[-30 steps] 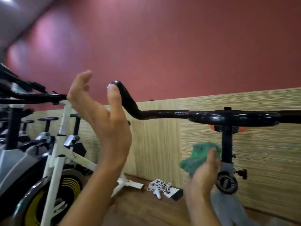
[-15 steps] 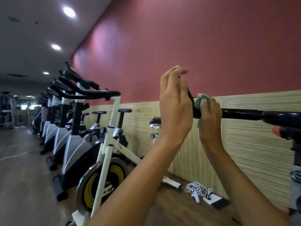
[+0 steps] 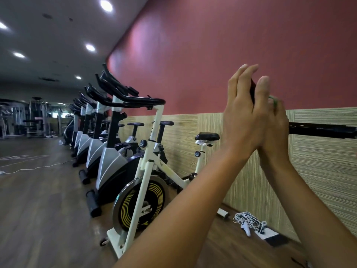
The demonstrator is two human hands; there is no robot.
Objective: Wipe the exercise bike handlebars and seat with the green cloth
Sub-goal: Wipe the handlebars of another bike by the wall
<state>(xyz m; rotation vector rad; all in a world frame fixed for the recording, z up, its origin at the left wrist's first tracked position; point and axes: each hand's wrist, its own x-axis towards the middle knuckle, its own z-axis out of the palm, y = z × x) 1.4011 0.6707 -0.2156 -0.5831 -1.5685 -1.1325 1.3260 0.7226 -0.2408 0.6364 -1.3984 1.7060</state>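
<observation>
The black handlebar (image 3: 320, 130) of the bike I am at runs in from the right edge and bends up to its tip, which shows between the fingers and thumb of my left hand (image 3: 243, 115). That hand pinches the tip. My right hand (image 3: 276, 132) sits directly behind it, wrapped round the bar with the green cloth (image 3: 273, 99), of which only a thin sliver shows above the thumb. The seat of this bike is out of view.
A white spin bike (image 3: 152, 167) with a black saddle (image 3: 207, 136) stands close on the left, heading a row of bikes (image 3: 100, 151) along the wall. A tangle of white cable (image 3: 248, 221) and a power strip lie on the wooden floor by the wall.
My right hand has slid the cloth up the bar toward the tip and is now mostly hidden behind my left hand. The view has swung left and both hands sit further right.
</observation>
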